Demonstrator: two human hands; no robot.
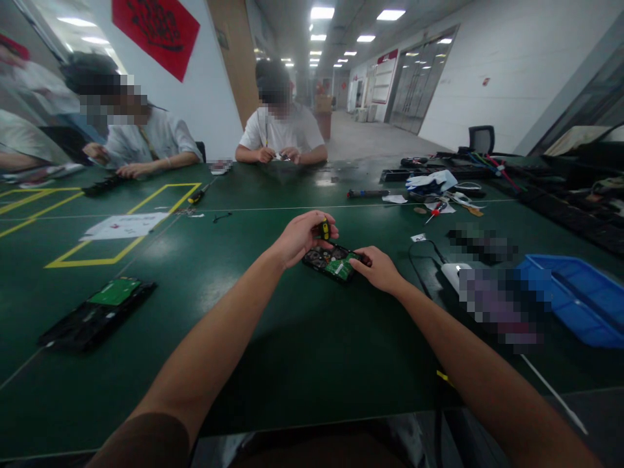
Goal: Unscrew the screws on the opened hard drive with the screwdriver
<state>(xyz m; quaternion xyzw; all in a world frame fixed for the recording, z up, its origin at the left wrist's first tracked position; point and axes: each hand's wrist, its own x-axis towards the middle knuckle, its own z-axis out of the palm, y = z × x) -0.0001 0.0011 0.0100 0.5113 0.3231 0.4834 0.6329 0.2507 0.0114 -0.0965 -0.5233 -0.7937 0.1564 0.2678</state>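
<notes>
In the head view, a black casing with a green circuit board (340,266) inside lies on the table in front of me. My left hand (303,238) is closed around a yellow and black screwdriver (325,228), held upright over the casing's left part. Its tip is hidden behind my fingers, so contact with a screw cannot be made out. At the casing's right end, my right hand (378,268) grips the edge with thumb and fingers. Another black casing with a green board (114,292) rests apart at the left.
A blue tray (580,286) and a white cabled device (458,278) stand at right. Beyond them are a red screwdriver (437,208), gloves (433,182) and a dark rod-shaped tool (368,194). Paper (124,225) and another screwdriver (197,195) lie left. Several people sit across the table.
</notes>
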